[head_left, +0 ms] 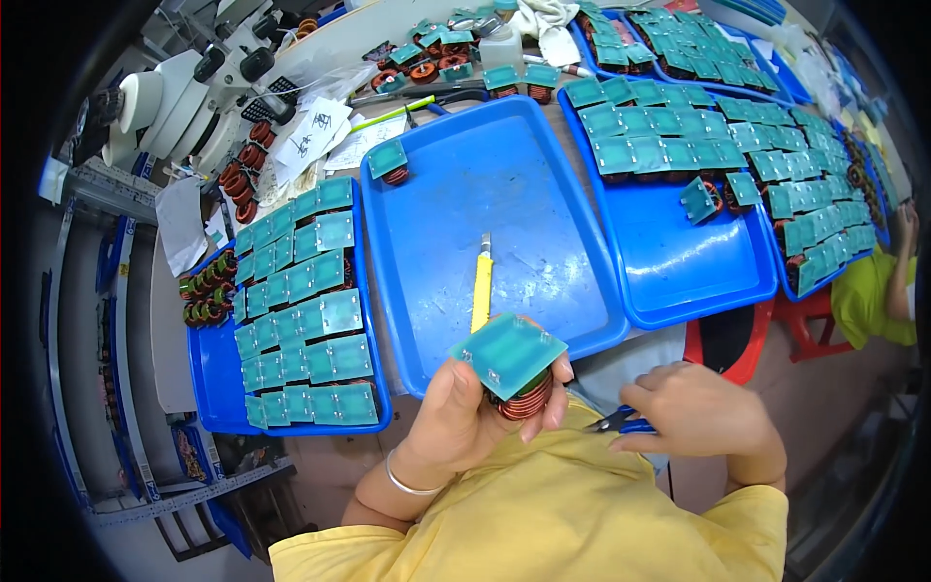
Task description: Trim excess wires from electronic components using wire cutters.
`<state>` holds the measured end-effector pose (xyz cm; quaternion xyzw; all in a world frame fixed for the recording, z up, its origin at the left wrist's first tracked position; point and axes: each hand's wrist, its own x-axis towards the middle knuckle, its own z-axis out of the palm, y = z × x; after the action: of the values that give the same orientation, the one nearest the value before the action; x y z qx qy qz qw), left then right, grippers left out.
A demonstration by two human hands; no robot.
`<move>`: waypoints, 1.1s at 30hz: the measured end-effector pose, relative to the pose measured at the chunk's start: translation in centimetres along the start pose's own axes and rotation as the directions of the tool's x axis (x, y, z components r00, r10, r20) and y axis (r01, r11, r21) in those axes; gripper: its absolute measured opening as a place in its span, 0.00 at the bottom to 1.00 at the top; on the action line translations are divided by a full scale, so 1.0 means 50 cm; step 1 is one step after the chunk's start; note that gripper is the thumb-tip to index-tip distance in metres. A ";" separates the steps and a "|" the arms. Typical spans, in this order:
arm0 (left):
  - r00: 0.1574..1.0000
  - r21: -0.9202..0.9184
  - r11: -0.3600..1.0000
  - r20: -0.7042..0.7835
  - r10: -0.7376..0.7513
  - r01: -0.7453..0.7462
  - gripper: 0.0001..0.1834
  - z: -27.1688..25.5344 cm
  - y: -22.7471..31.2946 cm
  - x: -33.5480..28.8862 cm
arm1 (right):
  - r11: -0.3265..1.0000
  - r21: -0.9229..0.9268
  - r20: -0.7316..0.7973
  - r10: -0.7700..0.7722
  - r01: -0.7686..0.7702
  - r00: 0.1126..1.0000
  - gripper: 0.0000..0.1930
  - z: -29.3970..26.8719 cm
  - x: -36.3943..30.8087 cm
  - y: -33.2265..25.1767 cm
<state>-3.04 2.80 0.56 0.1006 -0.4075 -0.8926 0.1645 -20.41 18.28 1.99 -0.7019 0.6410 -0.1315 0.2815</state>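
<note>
My left hand [448, 412] grips a copper-wound coil with a square green circuit board [514, 355] on top, board side up, over the near edge of the middle blue tray [417, 335]. Copper windings [527, 400] show beneath the board, between my fingers. Held low on the right, at my lap, are blue-handled cutters [621, 423]; my right hand [703, 409] is closed round their handles, and the jaws point left toward the coil. A yellow utility knife [483, 291] lies in the middle tray, partly hidden behind the board. One more board-topped coil [388, 158] sits in that tray's far left corner.
A left blue tray [215, 388] and a right blue tray [693, 291] hold rows of board-topped coils. Further trays stand at the far right. Papers [312, 136], loose coils [247, 170] and a microscope [233, 58] occupy the back left. Another person's green sleeve [873, 301] shows at right.
</note>
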 end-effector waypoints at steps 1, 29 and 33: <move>0.997 -0.091 0.993 0.009 -0.070 0.071 0.40 -0.001 0.002 0.000 | 0.952 -0.283 0.259 0.191 -0.115 0.947 0.23 0.013 0.000 -0.001; 1.000 0.937 0.350 0.022 -0.002 -0.020 0.14 -0.038 0.134 0.085 | 0.921 -0.243 -0.630 0.087 -0.303 0.771 0.21 -0.095 0.071 0.223; 0.996 0.980 0.189 0.078 -0.052 -0.067 0.13 -0.041 0.128 0.106 | 0.957 0.035 -0.746 0.218 -0.289 0.630 0.21 -0.124 0.044 0.243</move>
<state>-5.93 -4.54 3.84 0.1387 -0.8902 -0.4313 0.0479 -33.52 14.49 -0.23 -0.5017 0.7969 -0.3361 -0.0192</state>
